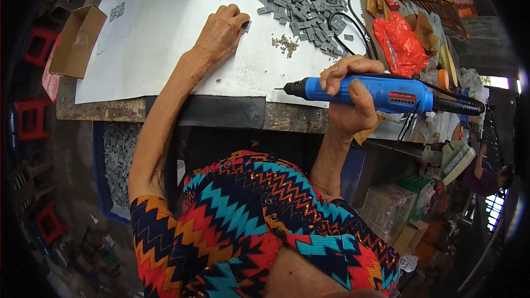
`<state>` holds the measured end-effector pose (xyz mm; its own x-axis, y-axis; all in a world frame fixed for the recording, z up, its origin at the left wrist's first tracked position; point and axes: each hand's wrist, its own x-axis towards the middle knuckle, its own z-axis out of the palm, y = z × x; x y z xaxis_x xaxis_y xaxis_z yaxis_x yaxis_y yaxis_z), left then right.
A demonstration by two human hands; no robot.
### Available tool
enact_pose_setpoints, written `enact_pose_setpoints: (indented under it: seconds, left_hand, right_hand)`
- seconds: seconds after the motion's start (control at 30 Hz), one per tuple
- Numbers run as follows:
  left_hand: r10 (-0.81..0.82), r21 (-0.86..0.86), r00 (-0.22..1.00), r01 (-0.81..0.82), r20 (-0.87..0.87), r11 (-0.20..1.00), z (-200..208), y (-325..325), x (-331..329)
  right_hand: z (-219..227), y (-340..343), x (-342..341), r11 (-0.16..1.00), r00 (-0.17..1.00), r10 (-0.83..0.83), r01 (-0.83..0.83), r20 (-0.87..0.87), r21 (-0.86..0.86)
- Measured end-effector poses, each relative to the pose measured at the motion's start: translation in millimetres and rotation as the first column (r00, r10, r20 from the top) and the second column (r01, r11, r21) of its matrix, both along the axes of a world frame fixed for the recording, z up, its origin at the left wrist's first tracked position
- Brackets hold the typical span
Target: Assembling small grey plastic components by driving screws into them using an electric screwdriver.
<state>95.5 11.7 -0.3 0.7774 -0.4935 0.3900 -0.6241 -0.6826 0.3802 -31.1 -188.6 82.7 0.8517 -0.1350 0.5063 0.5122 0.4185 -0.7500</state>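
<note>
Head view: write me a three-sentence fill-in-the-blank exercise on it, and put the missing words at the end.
1. The right hand grips a power tool whose body is mostly ____.
2. The sheet under the heap of grey parts is ____.
3. The pile of tiny metal pieces lies on the ____ side of the left hand.

Missing words: blue; white; right.

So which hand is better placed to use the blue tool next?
Probably the right hand: it grips the blue tool, its bit pointing left, while the left hand is at a gray piece.
</note>
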Motion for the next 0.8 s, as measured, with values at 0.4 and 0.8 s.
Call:
enact_pose_setpoints:
  seconds: [0.4,0.8]
  left_hand:
    - [0.026,-0.168,0.99,-0.049,-0.136,0.985,14,12,-74]
    - [-0.025,-0.535,0.99,-0.054,-0.14,0.843,8,-14,-114]
  right_hand:
    - [3,9,7,0.999,1.0,-0.013,0.012,0.02,0.043]
    - [4,20,12,0.996,0.998,-0.023,0.018,0.053,0.091]
